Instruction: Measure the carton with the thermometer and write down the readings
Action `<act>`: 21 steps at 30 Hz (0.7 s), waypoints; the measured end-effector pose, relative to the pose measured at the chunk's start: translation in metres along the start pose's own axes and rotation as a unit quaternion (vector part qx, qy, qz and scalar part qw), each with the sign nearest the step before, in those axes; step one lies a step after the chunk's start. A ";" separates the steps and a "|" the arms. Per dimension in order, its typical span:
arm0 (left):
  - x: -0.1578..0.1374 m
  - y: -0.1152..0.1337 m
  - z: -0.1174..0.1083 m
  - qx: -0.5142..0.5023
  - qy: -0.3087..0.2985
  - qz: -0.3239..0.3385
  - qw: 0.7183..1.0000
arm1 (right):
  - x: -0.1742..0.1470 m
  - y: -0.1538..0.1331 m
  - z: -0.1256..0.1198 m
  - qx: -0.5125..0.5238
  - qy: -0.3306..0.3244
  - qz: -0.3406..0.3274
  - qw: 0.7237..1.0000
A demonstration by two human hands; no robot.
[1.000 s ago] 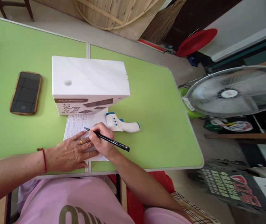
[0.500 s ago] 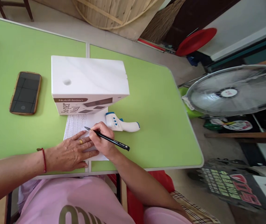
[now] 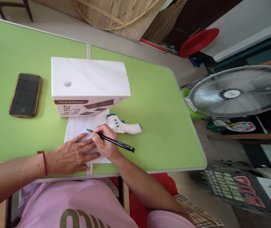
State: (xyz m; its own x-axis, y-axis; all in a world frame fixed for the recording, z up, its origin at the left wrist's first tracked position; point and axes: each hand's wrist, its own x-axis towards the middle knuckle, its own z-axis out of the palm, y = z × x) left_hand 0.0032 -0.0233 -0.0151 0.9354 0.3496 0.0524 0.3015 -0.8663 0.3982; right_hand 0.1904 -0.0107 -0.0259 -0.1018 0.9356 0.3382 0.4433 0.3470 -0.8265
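Note:
My right hand (image 3: 105, 142) grips a black pen (image 3: 118, 143), its tip at the written part of a white sheet of paper (image 3: 77, 126). Rows of small handwriting cover the sheet's left side. Flat on the lower part of the paper lies my left hand (image 3: 72, 154), fingers spread, with a gold ring and a red cord bracelet. A white and blue infrared thermometer (image 3: 123, 125) rests just beyond my right hand, partly on the sheet. Behind the paper stands a white NutriMotion box (image 3: 90, 77), which hides the sheet's far edge.
A smartphone (image 3: 25, 95) in a brown case lies left on the green table (image 3: 154, 95). Past the table's right edge stands a fan (image 3: 231, 94). A red round basin (image 3: 198, 42) and a straw broom (image 3: 165, 23) are at the back. A wooden stool (image 3: 14, 4) shows far left.
The pen tip has shifted very slightly right along the paper, and the pen's rear end has swung a little to the right. My left hand stays in place.

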 end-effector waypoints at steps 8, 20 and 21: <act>0.001 0.000 0.000 -0.002 0.010 0.004 1.000 | -0.001 0.002 0.000 -0.001 0.011 -0.004 1.000; 0.001 0.001 -0.004 0.003 -0.004 0.001 1.000 | 0.000 0.000 0.000 -0.008 0.004 0.004 1.000; 0.001 0.001 -0.004 0.003 -0.005 0.001 1.000 | 0.000 0.000 0.000 -0.006 0.006 0.002 1.000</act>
State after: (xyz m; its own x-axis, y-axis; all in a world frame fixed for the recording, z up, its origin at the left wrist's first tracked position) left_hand 0.0038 -0.0224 -0.0112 0.9377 0.3446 0.0449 0.3007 -0.8694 0.3919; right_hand 0.1906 -0.0108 -0.0254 -0.0887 0.9362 0.3400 0.4553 0.3417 -0.8222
